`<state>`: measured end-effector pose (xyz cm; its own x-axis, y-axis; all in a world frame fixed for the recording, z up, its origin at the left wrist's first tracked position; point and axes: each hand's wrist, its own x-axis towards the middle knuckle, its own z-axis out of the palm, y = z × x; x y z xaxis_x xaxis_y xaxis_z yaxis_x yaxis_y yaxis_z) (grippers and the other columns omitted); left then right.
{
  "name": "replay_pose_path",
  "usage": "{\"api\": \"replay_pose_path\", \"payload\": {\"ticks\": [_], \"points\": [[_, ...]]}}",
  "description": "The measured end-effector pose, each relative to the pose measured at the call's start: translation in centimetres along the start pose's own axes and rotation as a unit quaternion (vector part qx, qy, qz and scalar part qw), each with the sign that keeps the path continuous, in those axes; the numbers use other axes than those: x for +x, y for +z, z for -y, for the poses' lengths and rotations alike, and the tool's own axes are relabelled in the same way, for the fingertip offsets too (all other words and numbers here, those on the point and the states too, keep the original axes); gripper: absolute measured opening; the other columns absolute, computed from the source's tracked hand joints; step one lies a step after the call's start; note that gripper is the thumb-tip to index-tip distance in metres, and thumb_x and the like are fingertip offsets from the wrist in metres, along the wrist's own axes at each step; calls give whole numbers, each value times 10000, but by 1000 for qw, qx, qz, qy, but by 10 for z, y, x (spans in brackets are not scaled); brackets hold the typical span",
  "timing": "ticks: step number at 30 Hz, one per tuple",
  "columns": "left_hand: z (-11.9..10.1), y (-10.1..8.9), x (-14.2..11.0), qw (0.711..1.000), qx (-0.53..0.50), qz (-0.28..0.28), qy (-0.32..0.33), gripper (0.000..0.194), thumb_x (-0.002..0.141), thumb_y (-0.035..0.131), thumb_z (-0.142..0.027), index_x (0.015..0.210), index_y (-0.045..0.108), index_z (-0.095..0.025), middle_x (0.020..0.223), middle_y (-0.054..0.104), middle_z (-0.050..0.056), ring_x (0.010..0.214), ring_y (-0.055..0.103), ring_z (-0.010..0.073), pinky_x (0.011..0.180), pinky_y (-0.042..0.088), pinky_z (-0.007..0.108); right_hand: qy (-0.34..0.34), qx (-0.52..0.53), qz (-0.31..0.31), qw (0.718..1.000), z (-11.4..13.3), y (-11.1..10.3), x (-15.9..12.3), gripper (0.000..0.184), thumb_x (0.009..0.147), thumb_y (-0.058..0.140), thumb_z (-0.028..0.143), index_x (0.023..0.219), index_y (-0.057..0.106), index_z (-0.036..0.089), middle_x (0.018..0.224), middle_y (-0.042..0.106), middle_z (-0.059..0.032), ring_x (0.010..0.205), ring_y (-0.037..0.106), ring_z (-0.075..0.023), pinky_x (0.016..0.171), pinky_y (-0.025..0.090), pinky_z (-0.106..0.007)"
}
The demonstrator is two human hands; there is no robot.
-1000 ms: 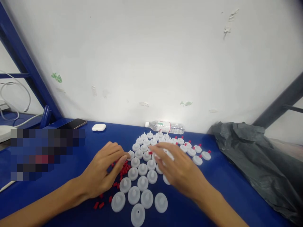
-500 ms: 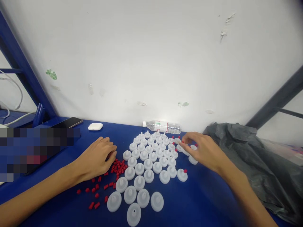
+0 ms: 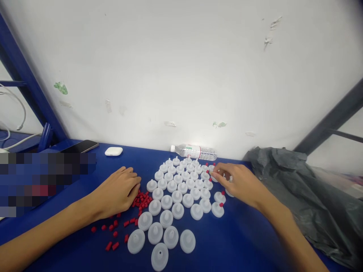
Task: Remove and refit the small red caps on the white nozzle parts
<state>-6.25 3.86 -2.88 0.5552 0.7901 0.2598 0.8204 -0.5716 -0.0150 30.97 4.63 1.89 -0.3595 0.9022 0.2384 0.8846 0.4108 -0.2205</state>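
Over the left edge of the red cap pile (image 3: 144, 199) rests my left hand (image 3: 117, 190), fingers curled and thumb drawn in; what they hold, if anything, is hidden. My right hand (image 3: 236, 183) pinches at a white plastic disc (image 3: 214, 179) at the right of the group; its stem is hidden behind the fingertips. Many white discs (image 3: 177, 196) with short upright spouts lie between the hands. Below my right fingers sit two discs with red caps on their spouts, a nearer one (image 3: 217, 210) and a farther one (image 3: 219, 197).
A clear bottle (image 3: 208, 153) lies along the wall behind the discs. A white earbud case (image 3: 114, 151) and a phone (image 3: 85, 146) are at the back left. Dark plastic sheeting (image 3: 286, 177) covers the right side. Loose red caps (image 3: 112, 246) lie at the front left.
My left hand has drawn back left from the discs. My right hand moved right across them, then slightly back left. A red-capped disc now lies beside the nearest capped one.
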Motion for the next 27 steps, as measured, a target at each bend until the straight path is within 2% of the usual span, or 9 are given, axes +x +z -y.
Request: {"api": "replay_pose_path", "payload": {"ticks": [5,9,13,17,21,24,27], "points": [[2,-1,2,1000,3,-17,-12,277,942,445,-235,689,554,-211,727,630,37,746,536,233,774,355,386,-71,-23,-29,997,10,22,3,213,970,529,359,1029,708,259,857,683,-34,828,654,-208,698,480,-322],[1,-2,3,999,15,-23,-18,288,961,434,-269,700,539,-210,733,626,34,750,536,230,770,361,380,-103,-43,-38,993,11,35,5,167,962,568,301,941,723,242,785,650,-27,795,640,-206,671,481,-321],[3,1,4,999,19,-29,-13,308,975,448,-318,701,537,-210,731,618,27,743,544,221,752,368,357,-92,-21,-37,995,11,30,5,148,964,566,303,916,693,246,833,660,-24,808,644,-203,674,493,-323],[6,2,5,999,11,-27,-24,318,1002,428,-362,792,602,-198,786,639,36,777,579,213,755,396,342,-64,48,-88,993,18,22,2,133,1008,457,297,1002,573,233,1050,685,-49,880,681,-195,728,530,-326],[7,1,5,998,-9,-17,-58,349,1019,396,-420,891,632,-195,865,663,45,823,611,206,730,429,317,-69,76,-118,988,27,27,1,73,1021,408,281,1003,455,229,1191,665,-110,983,695,-232,726,546,-332],[7,0,3,997,-22,-12,-68,365,1022,379,-446,934,639,-205,911,680,41,838,632,201,724,451,305,-110,67,-124,984,33,34,1,57,1020,429,278,1023,455,228,1165,666,-107,1044,673,-243,784,545,-350],[7,0,2,996,-36,-11,-84,376,1020,374,-465,969,649,-214,929,700,36,840,649,198,720,475,298,-141,40,-132,980,38,39,1,93,1025,446,299,1052,499,227,1033,670,-71,951,667,-223,782,533,-351]]}}
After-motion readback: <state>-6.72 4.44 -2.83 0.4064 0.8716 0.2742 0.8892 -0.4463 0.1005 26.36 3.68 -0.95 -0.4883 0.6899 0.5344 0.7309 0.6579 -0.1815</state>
